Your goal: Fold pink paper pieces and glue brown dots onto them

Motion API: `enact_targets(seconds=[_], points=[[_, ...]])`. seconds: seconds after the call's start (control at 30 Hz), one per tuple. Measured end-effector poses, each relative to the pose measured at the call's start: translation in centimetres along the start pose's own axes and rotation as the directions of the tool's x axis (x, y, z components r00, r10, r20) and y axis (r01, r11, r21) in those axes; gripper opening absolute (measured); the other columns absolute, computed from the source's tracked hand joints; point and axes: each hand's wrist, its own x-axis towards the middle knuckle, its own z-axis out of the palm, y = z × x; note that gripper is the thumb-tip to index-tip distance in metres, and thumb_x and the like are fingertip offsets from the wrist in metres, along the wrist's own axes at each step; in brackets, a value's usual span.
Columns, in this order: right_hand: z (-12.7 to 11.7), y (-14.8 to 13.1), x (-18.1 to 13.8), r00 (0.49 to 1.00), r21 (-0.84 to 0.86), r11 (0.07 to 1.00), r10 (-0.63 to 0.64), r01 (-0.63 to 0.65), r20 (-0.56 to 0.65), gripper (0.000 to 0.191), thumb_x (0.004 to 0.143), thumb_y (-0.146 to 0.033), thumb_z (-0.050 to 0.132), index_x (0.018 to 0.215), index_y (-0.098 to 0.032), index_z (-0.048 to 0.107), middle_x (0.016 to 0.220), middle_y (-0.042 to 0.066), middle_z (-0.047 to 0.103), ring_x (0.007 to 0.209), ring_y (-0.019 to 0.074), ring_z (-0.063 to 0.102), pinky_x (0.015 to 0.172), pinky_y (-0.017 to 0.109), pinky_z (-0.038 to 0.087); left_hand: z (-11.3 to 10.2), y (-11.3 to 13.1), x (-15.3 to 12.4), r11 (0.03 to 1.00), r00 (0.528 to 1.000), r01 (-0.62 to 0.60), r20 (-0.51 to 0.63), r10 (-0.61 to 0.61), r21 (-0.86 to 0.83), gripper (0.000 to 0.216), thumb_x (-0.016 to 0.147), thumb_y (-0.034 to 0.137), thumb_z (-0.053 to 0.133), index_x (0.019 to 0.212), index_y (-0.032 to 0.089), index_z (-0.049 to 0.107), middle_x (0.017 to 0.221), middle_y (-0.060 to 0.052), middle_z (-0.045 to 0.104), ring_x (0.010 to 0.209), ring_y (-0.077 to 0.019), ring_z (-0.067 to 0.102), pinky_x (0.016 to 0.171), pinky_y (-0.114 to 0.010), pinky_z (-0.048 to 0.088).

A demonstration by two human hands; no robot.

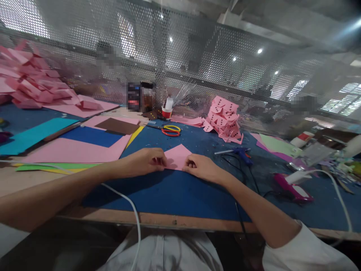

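Note:
A small pink paper piece (178, 155) lies on the blue table mat (180, 192) in front of me, one corner pointing away. My left hand (147, 161) presses its left edge with curled fingertips. My right hand (200, 167) pinches its right lower edge. Both hands rest on the mat and hold the paper flat between them.
Large pink, blue, teal, brown and yellow sheets (84, 145) lie at the left. Yellow-and-red scissors (170, 130) sit behind the paper. A stack of folded pink pieces (225, 118) stands back right. A blue glue gun (241, 153) and a pink one (291, 188) lie right, with cables.

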Motion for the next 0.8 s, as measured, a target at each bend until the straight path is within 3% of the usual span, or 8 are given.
enact_targets(seconds=[0.2,0.33,0.5,0.8], points=[[-0.2,-0.3,-0.1,1.000,0.002,1.000,0.004,-0.004,0.001,0.014,0.089,-0.032,0.064,0.088,-0.019,0.067,0.087,0.002,0.068,0.075,0.0133,0.058,0.064,0.024,0.036,0.9,-0.3,1.4,0.964,0.983,-0.182,0.037,0.178,0.192,0.015,0.091,0.027,0.055,0.089,0.019,0.068,0.093,-0.005,0.064,0.088,-0.0175,0.061,0.078,-0.026,0.044],[-0.2,-0.4,-0.2,1.000,0.013,1.000,-0.007,0.007,0.008,0.013,0.090,-0.032,0.063,0.091,-0.019,0.066,0.088,0.002,0.067,0.076,0.0135,0.058,0.066,0.024,0.038,1.0,-0.4,1.2,0.928,0.966,-0.257,0.048,0.253,0.269,0.020,0.097,0.028,0.048,0.094,0.019,0.066,0.094,-0.007,0.064,0.088,-0.0176,0.060,0.079,-0.027,0.044],[-0.3,-0.8,-0.6,0.991,0.004,0.992,-0.122,0.123,-0.056,0.013,0.091,-0.030,0.065,0.098,-0.019,0.062,0.097,0.002,0.064,0.084,0.0133,0.059,0.075,0.024,0.042,1.5,0.0,0.6,0.878,0.957,-0.278,0.031,0.289,0.390,0.023,0.099,0.021,0.040,0.096,0.017,0.063,0.092,-0.007,0.062,0.088,-0.0184,0.059,0.079,-0.028,0.042],[0.0,-1.4,-0.6,0.958,-0.319,0.909,-0.287,0.269,-0.009,0.017,0.098,-0.031,0.055,0.100,-0.018,0.066,0.101,0.009,0.065,0.098,0.0207,0.058,0.086,0.032,0.040,1.9,0.6,0.3,0.886,0.956,-0.253,-0.041,0.291,0.389,0.015,0.095,0.018,0.046,0.089,0.018,0.060,0.093,-0.006,0.062,0.087,-0.0178,0.059,0.078,-0.027,0.043]])
